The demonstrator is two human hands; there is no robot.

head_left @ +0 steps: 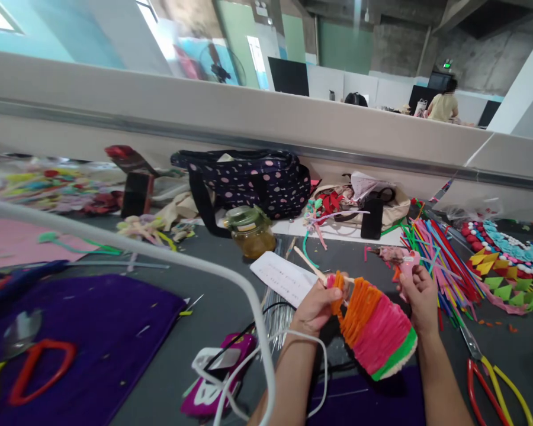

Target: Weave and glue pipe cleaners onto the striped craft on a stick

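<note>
My left hand (315, 305) pinches the orange end of a fan-shaped pipe-cleaner weave (375, 328), held above the table's (231, 302) near edge; my right hand (420, 296) grips a pink glue gun (404, 263) beside it. Open surface lies left of the weave. A white cable (266, 355) crosses before my wrist; pliers (488, 378) and loose pipe cleaners (439, 260) crowd the right, a glass jar (251, 231) behind.

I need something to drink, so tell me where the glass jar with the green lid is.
The glass jar stands on the grey table at centre of the head view, just in front of the polka-dot bag and behind the white paper sheet.
</note>
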